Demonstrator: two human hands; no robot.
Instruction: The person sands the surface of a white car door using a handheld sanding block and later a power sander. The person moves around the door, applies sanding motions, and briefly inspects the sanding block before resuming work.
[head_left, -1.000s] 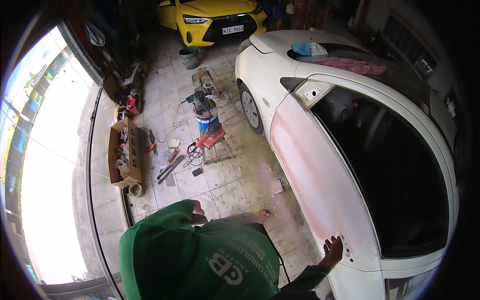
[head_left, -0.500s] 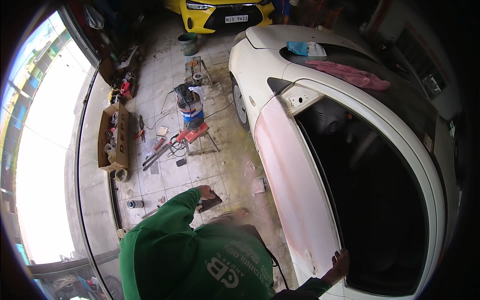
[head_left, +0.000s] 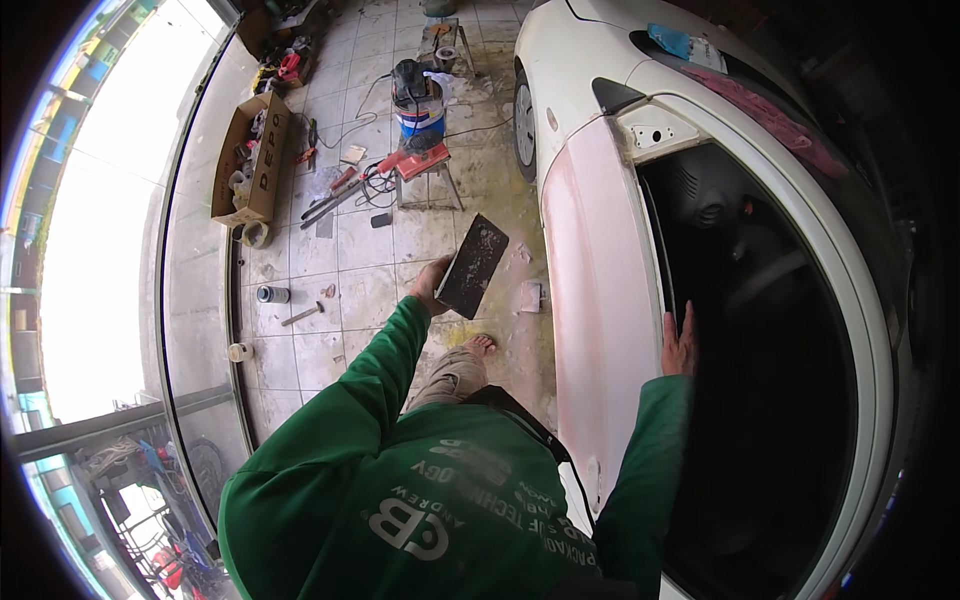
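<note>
My left hand (head_left: 430, 286) is closed around one side of a dark, flat, rectangular sanding block (head_left: 473, 268) with pale dust on its face. It is held up over the tiled floor, to the left of the car. On the right, my right hand (head_left: 680, 345) rests at the lower window edge of the white car's door (head_left: 605, 300), fingers stretched out along the opening. The door panel shows a dull pinkish-white patch. Beyond the edge, the car window (head_left: 770, 400) is dark.
A red power tool (head_left: 415, 160) lies on a small stool, near a blue-and-white bucket (head_left: 420, 120). A cardboard box (head_left: 250, 165) stands by the glass door. A hammer (head_left: 302, 315) and a can (head_left: 272, 294) are on the floor. A pink cloth (head_left: 770, 120) drapes over the windshield.
My left hand has raised the sanding block and turned its dusty face into view. My right hand has shifted forward along the window edge. The view has tilted downward.
</note>
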